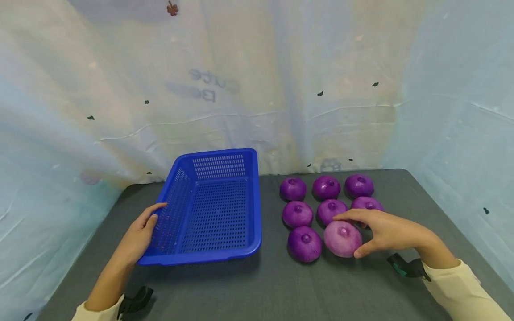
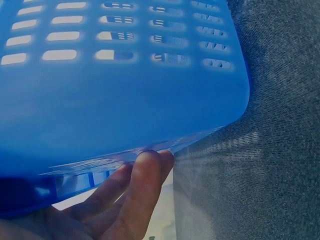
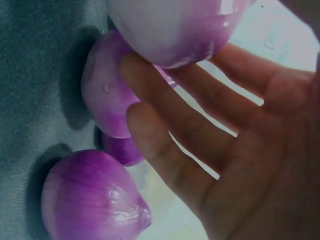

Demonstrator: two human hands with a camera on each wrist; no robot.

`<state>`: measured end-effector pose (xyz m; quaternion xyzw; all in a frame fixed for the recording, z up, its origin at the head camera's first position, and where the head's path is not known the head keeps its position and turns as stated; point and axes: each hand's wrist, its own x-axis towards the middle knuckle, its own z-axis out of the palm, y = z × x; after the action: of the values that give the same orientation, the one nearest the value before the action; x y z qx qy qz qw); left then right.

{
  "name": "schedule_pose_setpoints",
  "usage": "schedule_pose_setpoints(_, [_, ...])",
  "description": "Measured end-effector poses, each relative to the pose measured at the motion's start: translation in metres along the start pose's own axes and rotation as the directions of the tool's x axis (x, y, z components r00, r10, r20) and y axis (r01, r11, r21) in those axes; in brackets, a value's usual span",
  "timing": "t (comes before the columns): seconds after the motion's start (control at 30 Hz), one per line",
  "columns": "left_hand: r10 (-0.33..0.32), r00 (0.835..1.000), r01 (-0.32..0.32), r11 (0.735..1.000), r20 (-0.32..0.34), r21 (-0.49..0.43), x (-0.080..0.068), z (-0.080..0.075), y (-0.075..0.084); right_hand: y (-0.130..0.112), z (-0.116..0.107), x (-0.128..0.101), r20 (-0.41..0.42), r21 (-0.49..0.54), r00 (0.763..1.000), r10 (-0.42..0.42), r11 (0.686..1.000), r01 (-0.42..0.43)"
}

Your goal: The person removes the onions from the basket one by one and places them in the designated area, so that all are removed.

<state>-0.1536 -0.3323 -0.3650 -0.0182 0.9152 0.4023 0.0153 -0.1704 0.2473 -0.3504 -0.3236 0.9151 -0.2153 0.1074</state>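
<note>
A blue plastic basket [image 1: 259, 209] with slotted sides sits left of centre in the head view. My left hand [image 1: 138, 236] holds its left rim; the left wrist view shows several fingers [image 2: 145, 185] against the edge under the basket wall [image 2: 120, 100]. To the right, purple onions stand in rows. My right hand [image 1: 385, 229] grips a pale purple onion [image 1: 343, 240] in the front row, thumb on the near side and fingers across the far side. In the right wrist view this onion [image 3: 175, 30] is partly cut off at the top.
Beside the held onion stands a darker front onion [image 1: 304, 244]. Behind are the middle-row onion [image 1: 297, 214] and back-row onion [image 1: 292, 189], among several others. All are on a dark grey cloth-covered table [image 1: 281, 294]. A pale printed curtain [image 1: 257, 89] encloses the back and sides.
</note>
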Motion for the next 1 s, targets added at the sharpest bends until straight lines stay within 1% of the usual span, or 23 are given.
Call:
schedule_pose_setpoints(0.1, [-0.011,1.0,0.011,1.0,0.007,-0.008,0.0,0.0,0.0,0.002,0.001,0.001,0.019,0.013,1.0,-0.013,1.0,0.013])
schedule_pose_setpoints(0.2, [-0.017,1.0,0.017,1.0,0.011,-0.013,-0.001,0.0,0.0,0.004,0.001,0.002,0.032,0.035,0.998,-0.049,0.998,0.048])
schedule_pose_setpoints(0.3, [-0.011,1.0,0.011,1.0,0.013,-0.017,-0.001,0.0,0.0,0.007,0.003,0.003,0.032,0.044,0.995,-0.096,0.995,0.095])
schedule_pose_setpoints(0.4, [-0.008,1.0,0.008,1.0,0.013,-0.018,0.0,-0.001,0.0,0.011,0.004,0.004,0.035,0.047,0.992,-0.124,0.991,0.123])
schedule_pose_setpoints(0.67, [-0.01,1.0,0.01,1.0,0.009,-0.013,0.0,0.0,-0.001,0.019,0.01,0.007,0.099,0.141,0.984,-0.149,0.981,0.134])
schedule_pose_setpoints(0.77, [-0.011,1.0,0.011,1.0,0.008,-0.011,0.0,0.0,-0.002,0.021,0.012,0.008,0.106,0.138,0.981,-0.165,0.979,0.149])
schedule_pose_setpoints(0.9, [-0.01,1.0,0.01,1.0,0.008,-0.007,0.0,0.001,-0.002,0.021,0.013,0.007,0.109,0.115,0.98,-0.169,0.981,0.156])
schedule_pose_setpoints(1.0, [-0.008,1.0,0.008,1.0,0.006,-0.004,0.0,0.001,-0.002,0.02,0.012,0.007,0.102,0.089,0.977,-0.189,0.98,0.18])
